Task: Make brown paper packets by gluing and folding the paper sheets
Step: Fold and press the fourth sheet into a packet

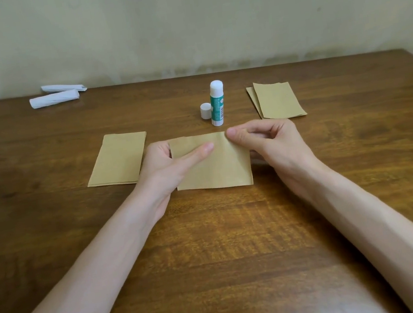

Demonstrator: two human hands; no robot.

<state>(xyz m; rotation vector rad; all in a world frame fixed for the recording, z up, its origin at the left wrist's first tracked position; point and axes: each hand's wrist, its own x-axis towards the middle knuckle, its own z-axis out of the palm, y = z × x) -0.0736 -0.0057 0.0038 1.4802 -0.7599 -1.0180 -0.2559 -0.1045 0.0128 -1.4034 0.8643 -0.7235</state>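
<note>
A brown paper sheet (224, 169) is held just above the wooden table (214, 249) at its middle. My left hand (171, 161) grips the sheet's left edge, thumb lying across its front. My right hand (267, 139) pinches the top right corner between thumb and fingers. An uncapped glue stick (217, 103) stands upright behind the sheet, its white cap (205, 111) beside it on the left. A brown paper pile (119, 160) lies flat to the left, partly behind my left hand. Another brown pile (278, 100) lies at the right rear.
Two white rolled paper pieces (57, 96) lie at the table's far left corner, close to the pale wall (179, 21). The table's back edge runs along that wall.
</note>
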